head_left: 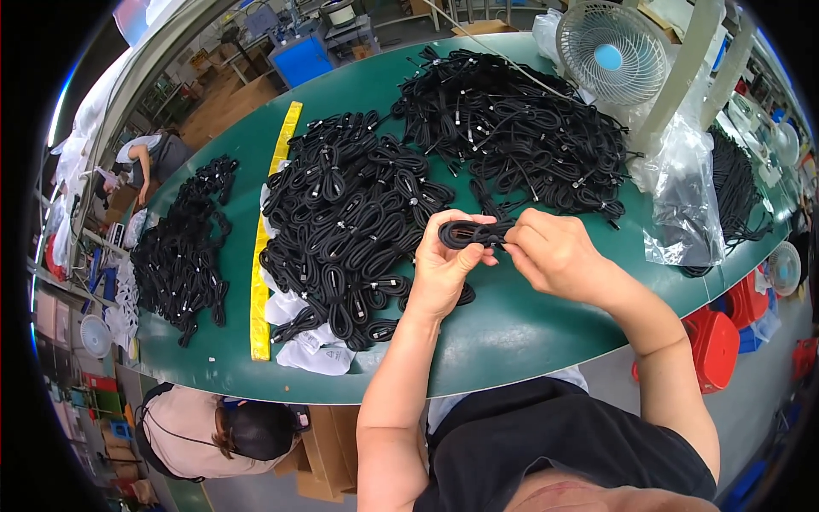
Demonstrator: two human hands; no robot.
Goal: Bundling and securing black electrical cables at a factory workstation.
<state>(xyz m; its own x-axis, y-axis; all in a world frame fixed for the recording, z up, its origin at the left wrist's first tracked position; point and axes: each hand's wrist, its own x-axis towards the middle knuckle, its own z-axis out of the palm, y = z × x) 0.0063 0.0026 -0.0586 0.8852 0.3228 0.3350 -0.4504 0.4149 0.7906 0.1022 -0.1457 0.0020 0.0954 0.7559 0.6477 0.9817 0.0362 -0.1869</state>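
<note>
Above the green table, my left hand grips a coiled black cable, its fingers and thumb wrapped round the loops. My right hand is closed at the right end of the same coil, fingertips pinched together against it; whatever small part they pinch is hidden. Just left of my hands lies a big heap of coiled black cables, many with shiny metal plugs. A second heap of black cables, looser and more tangled, spreads beyond my hands at the far side.
A yellow strip divides the green table, with another cable pile left of it. White bags lie beneath the middle heap. A fan, a post and a clear plastic bag stand right. A person sits at lower left.
</note>
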